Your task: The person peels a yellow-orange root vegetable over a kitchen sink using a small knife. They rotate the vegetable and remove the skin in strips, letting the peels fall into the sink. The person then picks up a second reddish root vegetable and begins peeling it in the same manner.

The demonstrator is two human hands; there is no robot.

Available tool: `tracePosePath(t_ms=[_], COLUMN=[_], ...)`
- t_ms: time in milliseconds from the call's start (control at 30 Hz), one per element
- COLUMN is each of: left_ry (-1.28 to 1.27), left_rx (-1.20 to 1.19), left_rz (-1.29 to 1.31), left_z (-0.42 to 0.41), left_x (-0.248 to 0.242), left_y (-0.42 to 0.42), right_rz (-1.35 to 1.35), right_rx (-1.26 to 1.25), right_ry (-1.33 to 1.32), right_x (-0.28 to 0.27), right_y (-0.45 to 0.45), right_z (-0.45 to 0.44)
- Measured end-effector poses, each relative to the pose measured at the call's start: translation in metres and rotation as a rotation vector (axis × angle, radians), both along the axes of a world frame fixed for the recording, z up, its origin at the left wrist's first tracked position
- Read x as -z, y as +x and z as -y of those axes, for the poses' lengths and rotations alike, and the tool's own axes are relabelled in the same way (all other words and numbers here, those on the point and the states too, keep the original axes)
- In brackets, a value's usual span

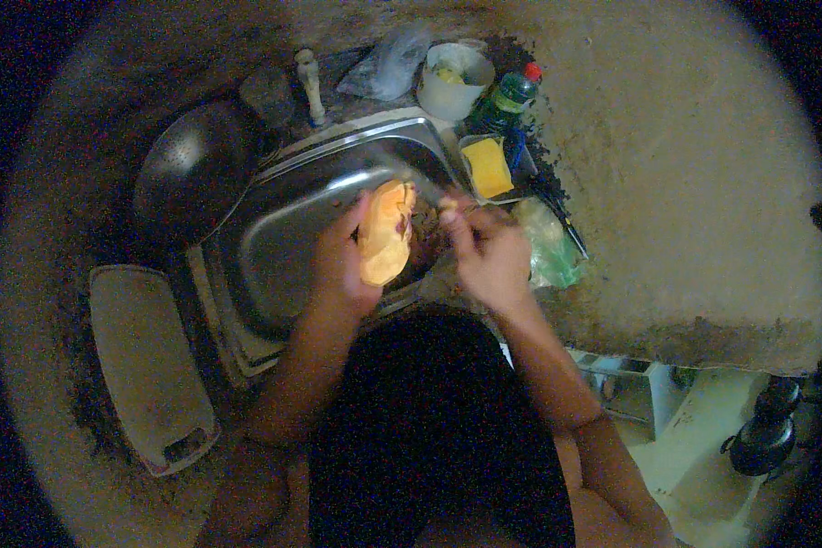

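Observation:
My left hand (348, 253) grips a mostly peeled, pale orange root vegetable (387, 240), which looks like a sweet potato. A dark reddish patch of skin shows on its right side. My right hand (486, 246) is just right of it, apart from it, with thumb and fingers drawn together. Motion blur hides whether a small tool or scrap is between those fingertips. Both hands are over the near right part of a stainless steel sink (274, 240). Dark scraps (428, 226) that look like peelings lie below, between the hands.
A dark colander (192, 164) and cutting board (154, 363) lie left. Behind the sink stand a plastic bag (390, 65), a white tub (455, 85) and a green bottle (514, 96). A yellow sponge (488, 168) and green plastic bag (551, 246) sit right, beside a wall (685, 171).

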State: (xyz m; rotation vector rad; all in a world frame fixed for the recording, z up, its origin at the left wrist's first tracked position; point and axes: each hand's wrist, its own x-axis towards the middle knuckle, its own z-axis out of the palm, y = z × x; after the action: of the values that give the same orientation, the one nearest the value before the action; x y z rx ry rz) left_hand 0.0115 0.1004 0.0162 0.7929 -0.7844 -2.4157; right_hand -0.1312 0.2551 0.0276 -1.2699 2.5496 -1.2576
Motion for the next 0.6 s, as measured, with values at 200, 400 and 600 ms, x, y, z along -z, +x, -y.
tracePosePath(t_ms=[200, 400, 600], left_ry=[0.022, -0.287, -0.092], left_rx=[0.160, 0.096, 0.115], left_rz=[-0.310, 0.002, -0.073], left_z=[0.022, 0.021, 0.024], left_x=[-0.001, 0.001, -0.005], left_y=[0.014, 0.015, 0.019], right_rz=[0.201, -0.027, -0.061], right_rx=[0.001, -0.090, 0.073], right_ry=[-0.063, 0.055, 0.054], right_x=[0.011, -0.011, -0.008], right_y=[-0.010, 0.015, -0.001], right_z=[-0.005, -0.012, -0.009])
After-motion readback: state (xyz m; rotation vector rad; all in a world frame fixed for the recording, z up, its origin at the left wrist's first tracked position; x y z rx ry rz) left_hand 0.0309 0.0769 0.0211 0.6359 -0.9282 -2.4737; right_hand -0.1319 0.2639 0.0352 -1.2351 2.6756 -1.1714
